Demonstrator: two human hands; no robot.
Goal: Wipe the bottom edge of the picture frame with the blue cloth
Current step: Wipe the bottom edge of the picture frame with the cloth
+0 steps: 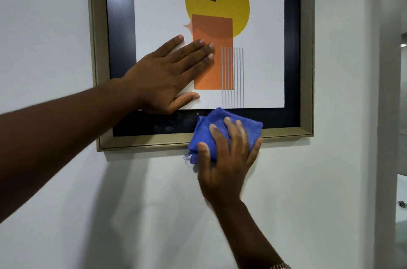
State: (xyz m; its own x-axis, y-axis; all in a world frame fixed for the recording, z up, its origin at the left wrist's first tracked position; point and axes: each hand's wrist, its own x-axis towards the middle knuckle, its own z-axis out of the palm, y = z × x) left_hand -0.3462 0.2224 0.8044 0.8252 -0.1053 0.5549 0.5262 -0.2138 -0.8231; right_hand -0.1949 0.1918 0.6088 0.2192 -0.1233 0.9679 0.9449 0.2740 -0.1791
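A picture frame (286,131) with a dull gold border hangs on a white wall, holding an abstract print with a yellow circle and an orange rectangle. My left hand (167,72) lies flat and spread on the glass, over the lower left of the print. My right hand (224,158) presses a folded blue cloth (220,123) against the frame's bottom edge, a little right of its middle. The cloth covers the gold edge and part of the dark mat above it, and a corner hangs below the frame.
The white wall (88,202) runs all around the frame. At the far right the wall ends at a corner (378,114), with a glass panel and a bright room beyond it.
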